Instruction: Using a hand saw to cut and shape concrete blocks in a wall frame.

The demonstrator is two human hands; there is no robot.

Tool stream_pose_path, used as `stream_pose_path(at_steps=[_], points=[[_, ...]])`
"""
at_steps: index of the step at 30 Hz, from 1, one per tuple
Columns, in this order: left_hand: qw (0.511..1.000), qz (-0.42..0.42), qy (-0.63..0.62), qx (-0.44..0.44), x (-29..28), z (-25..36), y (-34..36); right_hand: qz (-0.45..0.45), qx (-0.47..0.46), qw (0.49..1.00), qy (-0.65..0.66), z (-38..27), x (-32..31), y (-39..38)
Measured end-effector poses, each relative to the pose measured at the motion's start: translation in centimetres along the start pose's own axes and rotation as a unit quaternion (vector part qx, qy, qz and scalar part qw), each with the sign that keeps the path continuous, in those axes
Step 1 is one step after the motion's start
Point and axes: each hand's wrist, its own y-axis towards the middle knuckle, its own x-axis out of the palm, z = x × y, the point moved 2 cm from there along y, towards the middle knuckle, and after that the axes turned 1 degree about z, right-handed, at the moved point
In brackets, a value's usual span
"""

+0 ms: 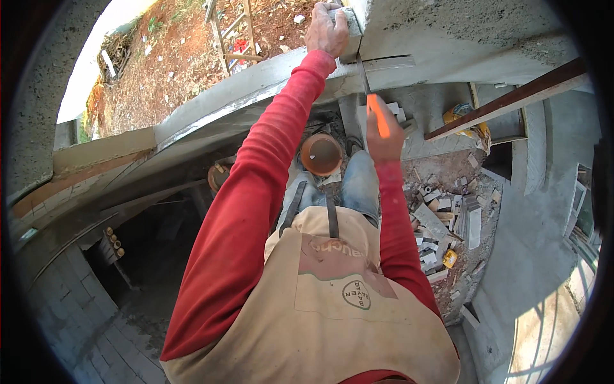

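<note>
Grey, rough-plastered concrete fills the scene: a curved ledge [211, 102] sweeps from nine o'clock up to twelve, meeting a thick wall [460, 38] at one o'clock, with red earth and a wooden ladder [233, 35] lying beyond at eleven. Far below, at the centre, an orange bucket [321, 154] stands between the person's jeans-clad legs, and broken grey blocks [441, 224] litter the ground at three to four o'clock. A dark wooden beam [511, 99] slants across at two o'clock.

The left hand [327, 29], at twelve o'clock at the end of a red sleeve, is closed over a grey block [350, 25] that sits against the edge of the wall; the fingers curl over its top, though how firmly they grip is hard to judge from this angle. The right hand [384, 137], just right of centre at about one o'clock, is shut around an orange handle [378, 115], which rises upright out of the fist. Above it a thin dark blade [363, 73], possibly part of the same tool, reaches up to the joint under the block. A stained beige apron [320, 307] covers the chest at six o'clock
</note>
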Motion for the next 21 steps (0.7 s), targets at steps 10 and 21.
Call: stream_pose_path(at_steps=[10, 21], points=[[1.000, 0.014, -0.027, 0.003, -0.6, -1.0, 0.0, -0.046, 0.033, 0.995, -0.078, -2.9, -7.8, -13.0], [0.997, 0.013, -0.056, 0.048, -0.2, -2.5, 0.8, -0.039, 0.008, 0.999, -0.030, -1.2, -1.3, -2.5]])
